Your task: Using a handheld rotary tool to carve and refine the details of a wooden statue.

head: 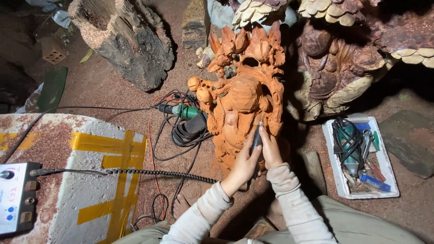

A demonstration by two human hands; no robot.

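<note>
An orange-brown wooden carving [242, 97] of a figure stands on the dusty ground in front of me. Both hands hold a slim dark rotary carving handpiece [258, 135] whose tip touches the carving's lower right part. My left hand [244, 165] wraps the tool from the left. My right hand [271, 151] grips it from the right. A coiled black cable [153, 172] runs left from the hands to a white control box [16, 196].
A white block with yellow tape [90, 180] lies at the left. A green power tool [183, 111] and tangled cords lie left of the carving. At the right sits a white tray [332, 174] of tools. A rough log [126, 36] and larger dark carvings [339, 58] stand behind.
</note>
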